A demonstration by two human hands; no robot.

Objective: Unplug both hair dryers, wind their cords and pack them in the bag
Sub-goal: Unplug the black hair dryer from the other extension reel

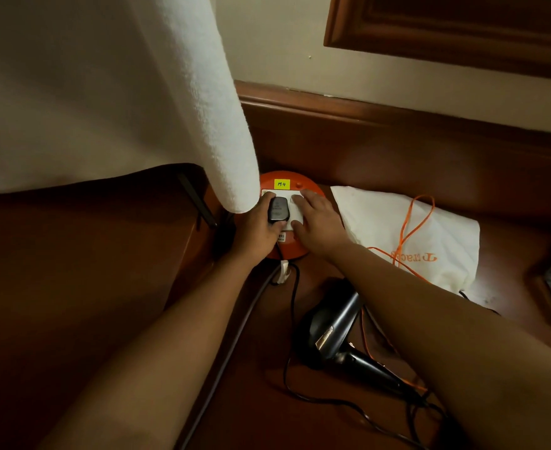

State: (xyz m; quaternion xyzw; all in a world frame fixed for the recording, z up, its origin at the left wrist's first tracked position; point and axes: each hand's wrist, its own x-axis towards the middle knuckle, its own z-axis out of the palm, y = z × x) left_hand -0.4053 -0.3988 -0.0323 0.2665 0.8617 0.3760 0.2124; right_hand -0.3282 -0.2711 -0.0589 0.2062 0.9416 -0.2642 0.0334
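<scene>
Plug [278, 209], black, sits in the orange socket reel [287, 180]; left hand [258, 228] fingers grasp it, right hand [316, 219] presses flat at three o'clock, fingers released.

The left hand's grip [257, 226] is on a plug [278, 209] seated in a socket reel [295, 250] on the floor. The right hand [316, 222] presses the reel just right of the grip. Farther right lies the bag [443, 235]; nearer the person, a hair dryer [336, 323] with its cord [292, 306].

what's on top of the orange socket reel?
On the orange socket reel: a yellow label, a black plug gripped by the left hand, and the right hand pressing its white faceplate. The hands hide other sockets.
</scene>
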